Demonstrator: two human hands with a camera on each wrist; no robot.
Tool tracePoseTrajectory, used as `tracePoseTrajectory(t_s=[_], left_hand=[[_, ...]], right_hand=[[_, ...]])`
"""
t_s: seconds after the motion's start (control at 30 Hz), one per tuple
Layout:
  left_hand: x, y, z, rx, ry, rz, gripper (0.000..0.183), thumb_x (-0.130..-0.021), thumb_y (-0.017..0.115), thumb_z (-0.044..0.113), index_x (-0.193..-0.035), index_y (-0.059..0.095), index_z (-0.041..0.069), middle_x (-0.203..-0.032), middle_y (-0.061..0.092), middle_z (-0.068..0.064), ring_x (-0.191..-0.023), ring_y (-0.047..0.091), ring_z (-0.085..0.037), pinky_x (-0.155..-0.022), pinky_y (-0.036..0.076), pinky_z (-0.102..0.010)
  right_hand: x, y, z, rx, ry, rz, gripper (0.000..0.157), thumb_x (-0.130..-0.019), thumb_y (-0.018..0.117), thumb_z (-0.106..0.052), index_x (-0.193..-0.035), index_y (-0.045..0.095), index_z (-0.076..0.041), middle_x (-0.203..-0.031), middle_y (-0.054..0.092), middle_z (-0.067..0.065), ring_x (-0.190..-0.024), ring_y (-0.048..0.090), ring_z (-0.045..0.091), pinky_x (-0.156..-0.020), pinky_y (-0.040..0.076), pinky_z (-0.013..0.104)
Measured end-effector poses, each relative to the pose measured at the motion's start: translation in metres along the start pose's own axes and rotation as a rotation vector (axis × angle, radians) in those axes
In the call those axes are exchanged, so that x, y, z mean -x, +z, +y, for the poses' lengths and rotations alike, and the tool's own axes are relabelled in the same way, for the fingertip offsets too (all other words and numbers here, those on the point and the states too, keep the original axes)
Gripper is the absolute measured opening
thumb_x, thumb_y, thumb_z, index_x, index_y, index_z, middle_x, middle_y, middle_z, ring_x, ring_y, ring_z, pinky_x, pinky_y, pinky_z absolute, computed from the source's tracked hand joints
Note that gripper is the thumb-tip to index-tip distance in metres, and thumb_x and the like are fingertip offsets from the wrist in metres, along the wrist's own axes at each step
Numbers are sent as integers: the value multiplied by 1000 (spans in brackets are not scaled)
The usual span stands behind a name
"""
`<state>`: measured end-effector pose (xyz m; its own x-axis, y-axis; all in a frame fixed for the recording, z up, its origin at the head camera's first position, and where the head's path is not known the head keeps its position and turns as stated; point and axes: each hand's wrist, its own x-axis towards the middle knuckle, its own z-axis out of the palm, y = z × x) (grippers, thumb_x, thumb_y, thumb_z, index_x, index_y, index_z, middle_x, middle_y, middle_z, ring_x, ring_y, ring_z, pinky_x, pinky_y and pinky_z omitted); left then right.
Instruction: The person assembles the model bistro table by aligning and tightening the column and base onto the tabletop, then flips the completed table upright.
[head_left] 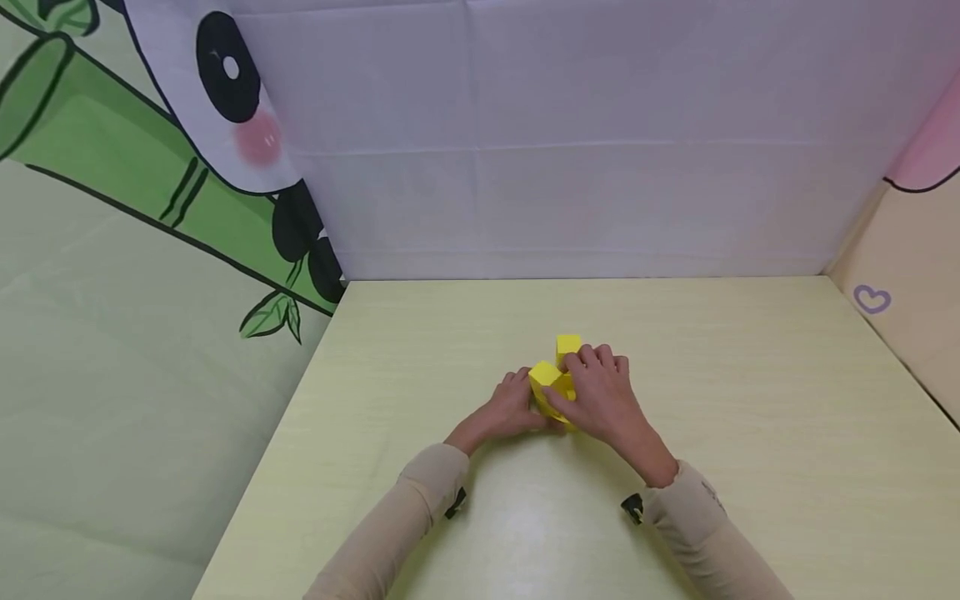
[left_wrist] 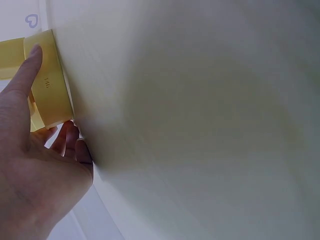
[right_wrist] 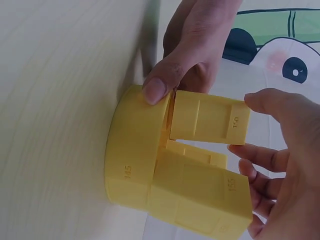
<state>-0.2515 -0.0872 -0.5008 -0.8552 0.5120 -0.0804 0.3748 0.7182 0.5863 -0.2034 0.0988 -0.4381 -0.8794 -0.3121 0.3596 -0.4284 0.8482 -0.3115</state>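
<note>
A round yellow base (right_wrist: 132, 145) marked 145 sits on the table, with upright yellow blocks on top of it. My left hand (head_left: 513, 406) grips the base from the left, its thumb (left_wrist: 31, 67) along the outer wall marked 146. Over the top, my right hand (head_left: 603, 396) pinches a yellow block marked 150 (right_wrist: 210, 117) near its upper end, between thumb and fingers. Another block marked 155 (right_wrist: 205, 195) stands beside it on the base, close to the curled fingers. Part of a third block (right_wrist: 212, 156) shows between these two.
The pale wooden table (head_left: 420, 333) runs back to a plain white cloth wall (head_left: 562, 167). On the left hangs a printed cloth with green bamboo (head_left: 105, 125). A beige side panel (head_left: 915, 250) with a purple heart edges the table at right.
</note>
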Motion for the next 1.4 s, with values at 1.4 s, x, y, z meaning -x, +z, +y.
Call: tracePoseTrajectory(t_s=[1.4], left_hand=[[0,1,0,5,1,-18,101,-84,82,53,-163,33,14,-152,46,-10,-129,42,-28,-110,37,-47]], right_hand=[[1,-3,6,94,34,-26,47,-93,76,-40,-114,67,1,-98,56,15,-97,47,36,-82,39,52]])
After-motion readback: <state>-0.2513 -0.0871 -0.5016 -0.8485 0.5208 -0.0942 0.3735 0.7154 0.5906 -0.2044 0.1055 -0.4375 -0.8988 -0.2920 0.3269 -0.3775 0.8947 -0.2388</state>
